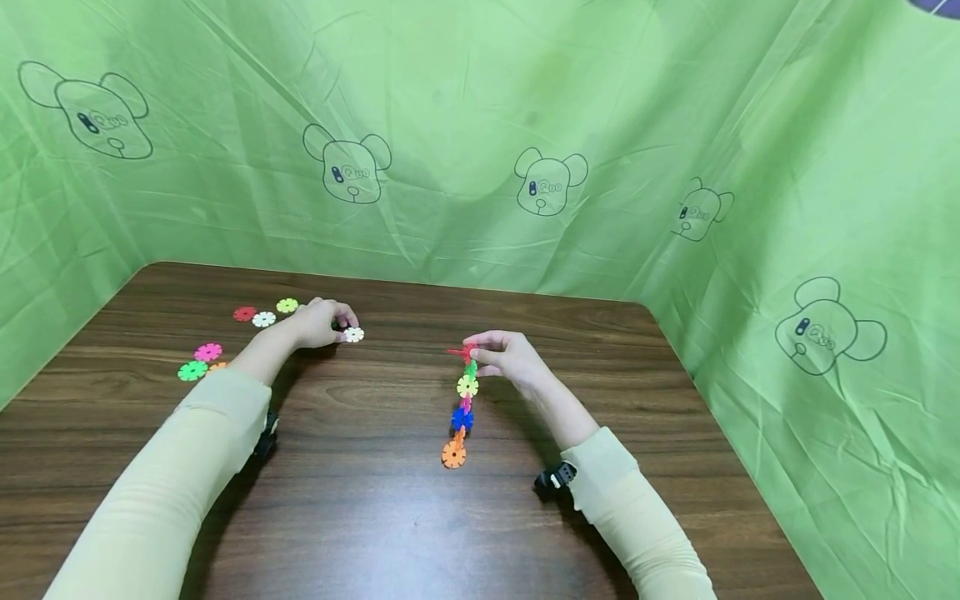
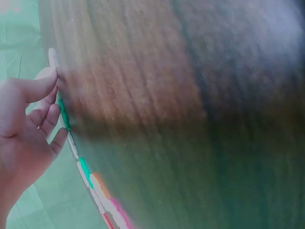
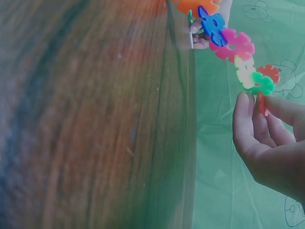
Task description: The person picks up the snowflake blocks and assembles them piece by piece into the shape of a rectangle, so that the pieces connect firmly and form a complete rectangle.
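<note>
At the left side of the table my left hand (image 1: 318, 323) pinches a white notched plastic disc (image 1: 353, 334) by its edge. The same white disc (image 2: 52, 57) shows edge-on at the fingertips in the left wrist view. My right hand (image 1: 510, 358) grips a red disc (image 1: 468, 352) at the top end of a chain of interlocked discs. Below it run a green disc (image 3: 262, 84), a yellow disc (image 1: 467, 387), a pink disc (image 3: 234, 45), a blue disc (image 1: 462, 419) and orange discs (image 1: 453, 454). Another red disc (image 3: 269, 73) juts out beside the green one.
Loose red (image 1: 244, 313), white (image 1: 264, 319) and yellow discs (image 1: 287, 305) lie behind the left forearm. Pink (image 1: 207, 352), green (image 1: 192, 371) and partly hidden orange discs (image 1: 217, 367) lie nearer. A green cloth (image 1: 465, 150) surrounds the brown wooden table (image 1: 390, 517).
</note>
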`<state>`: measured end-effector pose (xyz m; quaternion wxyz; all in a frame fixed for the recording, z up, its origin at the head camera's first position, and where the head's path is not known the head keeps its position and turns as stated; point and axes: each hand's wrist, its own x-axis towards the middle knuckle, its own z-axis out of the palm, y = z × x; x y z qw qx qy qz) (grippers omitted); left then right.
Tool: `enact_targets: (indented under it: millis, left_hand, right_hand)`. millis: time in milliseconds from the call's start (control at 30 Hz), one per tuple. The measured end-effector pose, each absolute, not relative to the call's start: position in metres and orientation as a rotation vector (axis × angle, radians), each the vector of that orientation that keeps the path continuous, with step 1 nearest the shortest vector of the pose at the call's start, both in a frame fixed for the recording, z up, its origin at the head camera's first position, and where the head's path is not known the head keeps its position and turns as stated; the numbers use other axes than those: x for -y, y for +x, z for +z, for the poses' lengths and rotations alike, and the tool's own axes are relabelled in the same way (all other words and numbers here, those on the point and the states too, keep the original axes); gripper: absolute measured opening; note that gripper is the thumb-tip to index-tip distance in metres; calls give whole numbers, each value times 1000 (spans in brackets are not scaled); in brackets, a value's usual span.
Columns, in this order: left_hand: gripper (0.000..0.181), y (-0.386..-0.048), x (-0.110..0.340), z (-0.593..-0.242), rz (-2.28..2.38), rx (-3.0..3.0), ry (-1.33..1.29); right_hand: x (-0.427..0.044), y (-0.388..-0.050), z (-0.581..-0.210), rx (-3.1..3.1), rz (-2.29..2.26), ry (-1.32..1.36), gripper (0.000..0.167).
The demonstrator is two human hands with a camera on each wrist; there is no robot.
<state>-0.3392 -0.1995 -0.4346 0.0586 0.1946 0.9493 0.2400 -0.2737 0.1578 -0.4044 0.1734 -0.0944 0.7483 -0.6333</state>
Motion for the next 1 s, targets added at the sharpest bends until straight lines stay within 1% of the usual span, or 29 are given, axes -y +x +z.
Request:
enact_targets:
  millis: [67,267,400,500,567,700,867,1000]
  left_hand:
    - [17,-339,199,-434,724,-2872,582]
    - [28,-336,198,-433,705,-2876,560]
    - [30,-335,196,-433,737,-2885,542]
    - [32,-335,194,-433,772,-2904,546]
    - [33,-334,193,-434,782,-2925,563]
    - [29,-331,189,-433,798,-2978,608]
    - [22,-323,184,-425,910,-3025,591]
    - [18,-316,179,-417,1040,-3025,539]
  right_hand:
    - [-158,-273,-404,-2124,-1793,-252,32]
    - [-159,-273,-402,-2052,-1821,-257,34]
    - [-158,-272,-401,-1980,-1853,-282,34]
    - [-158,-271,-401,-1957,-1872,-294,31]
    - [-158,-270,-401,-1959,-1882,-298,27]
    - [-158,-269,-400,-1962,-1903,-297,22]
    - [-158,-268,-398,-1973,-1904,-308,30]
    - [-157,-267,-396,-1988,-1899,-290,29]
